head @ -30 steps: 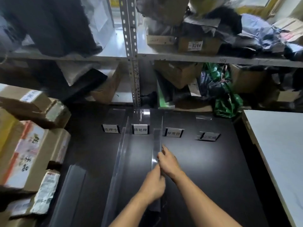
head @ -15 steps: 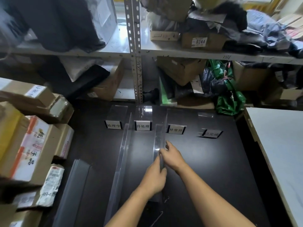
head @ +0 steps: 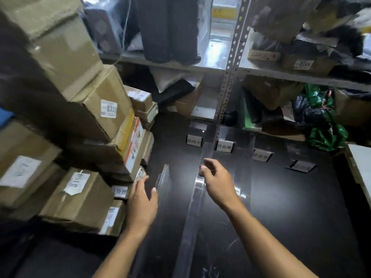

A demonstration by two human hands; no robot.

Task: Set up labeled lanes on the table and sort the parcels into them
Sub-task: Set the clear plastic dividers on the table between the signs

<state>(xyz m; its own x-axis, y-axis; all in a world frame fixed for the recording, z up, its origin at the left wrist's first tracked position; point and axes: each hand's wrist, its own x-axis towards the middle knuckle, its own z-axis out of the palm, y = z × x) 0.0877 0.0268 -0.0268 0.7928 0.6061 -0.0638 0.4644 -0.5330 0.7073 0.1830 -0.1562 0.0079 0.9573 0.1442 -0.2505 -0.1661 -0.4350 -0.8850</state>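
Note:
Several white lane labels stand in a row at the back of the black table [head: 291,207]: first [head: 194,140], second [head: 224,146], third [head: 262,155]; the last [head: 303,167] lies flat. A clear divider [head: 190,217] stands on edge between the first two labels. My right hand [head: 217,181] hovers over its far part with loosely curled fingers, holding nothing that I can see. My left hand [head: 141,199] is stretched flat toward a stack of spare clear dividers [head: 163,177], its thumb close to their edge. Brown parcels [head: 80,199] are piled at the left.
A tall pile of cardboard boxes [head: 96,109] crowds the table's left edge. Metal shelving [head: 228,81] with boxes and green bags [head: 325,133] runs along the back. A white tabletop [head: 361,169] adjoins on the right.
Both hands let go of the second divider. My view swung left; my left hand moved left to the spare dividers, and my right hand shifted over the first divider.

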